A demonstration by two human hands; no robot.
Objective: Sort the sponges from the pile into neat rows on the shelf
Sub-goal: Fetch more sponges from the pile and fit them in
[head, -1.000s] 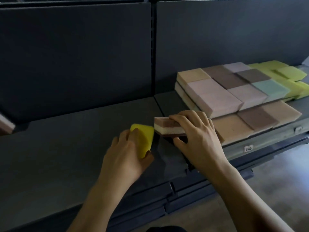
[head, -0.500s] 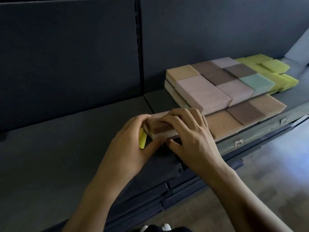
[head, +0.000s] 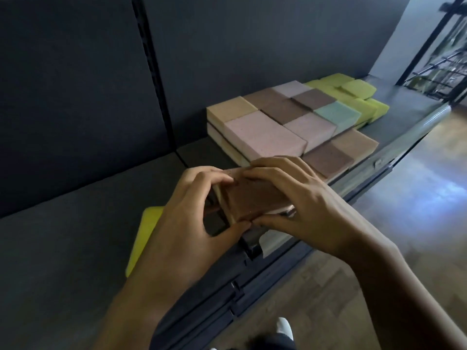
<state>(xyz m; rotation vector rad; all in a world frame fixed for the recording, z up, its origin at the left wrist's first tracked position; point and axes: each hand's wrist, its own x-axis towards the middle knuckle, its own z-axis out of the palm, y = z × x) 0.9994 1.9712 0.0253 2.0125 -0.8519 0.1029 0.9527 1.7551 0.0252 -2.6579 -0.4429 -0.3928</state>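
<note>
Since the sponges seemingly need squaring before joining a row, the person is holding a brown-topped sponge stack (head: 255, 198) from both ends. The left hand (head: 192, 213) is curling fingers and thumb round its left end, and the right hand (head: 298, 200) is gripping its right end. The stack is sitting between both hands at the shelf's (head: 75, 248) front edge, just beside the sorted rows (head: 278, 122). A yellow sponge (head: 146, 231) is lying flat, partly under the left forearm, probably awaiting its turn.
</note>
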